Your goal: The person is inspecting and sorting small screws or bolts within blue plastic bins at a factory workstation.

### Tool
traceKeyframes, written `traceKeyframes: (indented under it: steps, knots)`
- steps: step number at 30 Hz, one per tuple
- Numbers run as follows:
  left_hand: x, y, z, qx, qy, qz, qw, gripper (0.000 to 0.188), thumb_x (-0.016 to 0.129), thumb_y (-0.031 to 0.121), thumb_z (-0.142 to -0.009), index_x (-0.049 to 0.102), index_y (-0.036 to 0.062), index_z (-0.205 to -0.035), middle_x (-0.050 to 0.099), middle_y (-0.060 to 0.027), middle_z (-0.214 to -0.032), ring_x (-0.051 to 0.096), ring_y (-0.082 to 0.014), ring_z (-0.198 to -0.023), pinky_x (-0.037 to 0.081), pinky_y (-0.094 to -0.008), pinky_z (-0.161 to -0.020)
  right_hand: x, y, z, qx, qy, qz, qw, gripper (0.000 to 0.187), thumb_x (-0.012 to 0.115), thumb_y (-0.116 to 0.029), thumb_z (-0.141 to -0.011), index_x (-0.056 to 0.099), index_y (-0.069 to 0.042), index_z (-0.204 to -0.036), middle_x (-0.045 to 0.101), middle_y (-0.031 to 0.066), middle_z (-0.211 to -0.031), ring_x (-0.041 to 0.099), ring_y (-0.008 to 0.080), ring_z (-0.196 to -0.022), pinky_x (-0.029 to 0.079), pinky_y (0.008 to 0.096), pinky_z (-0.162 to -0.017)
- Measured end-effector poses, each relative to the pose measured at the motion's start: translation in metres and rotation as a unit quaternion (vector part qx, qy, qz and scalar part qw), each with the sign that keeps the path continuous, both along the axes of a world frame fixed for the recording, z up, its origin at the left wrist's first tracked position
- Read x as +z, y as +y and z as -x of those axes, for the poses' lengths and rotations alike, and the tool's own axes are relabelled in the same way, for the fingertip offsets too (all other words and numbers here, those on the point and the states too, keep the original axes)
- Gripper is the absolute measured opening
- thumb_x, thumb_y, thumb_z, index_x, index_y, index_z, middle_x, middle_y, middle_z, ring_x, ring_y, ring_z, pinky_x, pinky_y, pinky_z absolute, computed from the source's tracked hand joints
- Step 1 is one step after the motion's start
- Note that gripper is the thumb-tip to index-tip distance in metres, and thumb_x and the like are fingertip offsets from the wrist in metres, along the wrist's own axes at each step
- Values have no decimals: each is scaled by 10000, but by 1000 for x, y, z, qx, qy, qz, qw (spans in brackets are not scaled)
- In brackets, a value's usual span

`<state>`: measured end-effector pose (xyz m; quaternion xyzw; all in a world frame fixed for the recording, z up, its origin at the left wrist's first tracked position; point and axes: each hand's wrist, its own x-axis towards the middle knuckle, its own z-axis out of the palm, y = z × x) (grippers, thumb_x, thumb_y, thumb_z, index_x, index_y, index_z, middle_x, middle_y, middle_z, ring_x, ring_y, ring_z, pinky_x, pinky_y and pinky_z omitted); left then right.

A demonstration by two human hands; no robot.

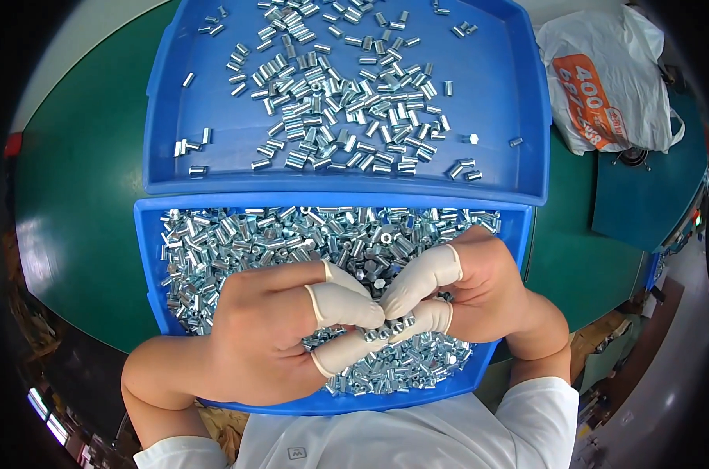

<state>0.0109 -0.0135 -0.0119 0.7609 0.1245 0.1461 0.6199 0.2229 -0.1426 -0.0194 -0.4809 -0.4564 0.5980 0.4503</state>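
My left hand (280, 324) and my right hand (456, 285) meet over the near blue tray (331, 402). Pale finger cots cover the fingers I can see best. Both hands are closed, thumbs and fingers pinched together around a short row of silver metal fasteners (385, 331), their round ends showing between the fingertips. Each fastener is a small shiny cylinder, some with a wider hexagonal head. Below and around my hands, loose metal fasteners (237, 242) of the same kind fill the near tray. My fingers hide part of the held row.
Beyond stands a far blue tray (206, 176), its end against the near one, with more fasteners (331, 109) scattered mostly along its middle. Both trays rest on a green table (81, 203). A white plastic bag (604, 78) with orange print lies at the far right.
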Motion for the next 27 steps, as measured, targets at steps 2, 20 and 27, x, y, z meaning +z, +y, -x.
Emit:
traceKeyframes:
  steps: [2, 20, 27]
  knots:
    - [1, 0, 0, 4, 3, 0, 1000, 259, 877, 11, -755, 743, 50, -973, 741, -119, -882, 756, -208, -744, 604, -283, -642, -1, 0, 1, -6, 10, -2, 1000, 189, 860, -105, -826, 762, 16, -934, 787, 125, -913, 776, 200, -826, 609, 289, -722]
    - [-4, -3, -3, 15, -39, -14, 999, 280, 868, -9, -753, 731, 37, -993, 735, -119, -887, 753, -214, -734, 614, -286, -620, -4, -3, -3, -15, 21, -10, 1000, 139, 809, 15, -841, 767, 10, -973, 787, 101, -919, 774, 173, -844, 610, 275, -743]
    - [-4, -3, -2, 9, -32, -24, 999, 276, 865, -12, -758, 729, 36, -994, 731, -125, -877, 750, -212, -729, 607, -285, -614, -4, -2, -2, -20, 19, -11, 1000, 155, 818, 15, -830, 770, 5, -977, 785, 101, -904, 772, 171, -835, 609, 274, -739]
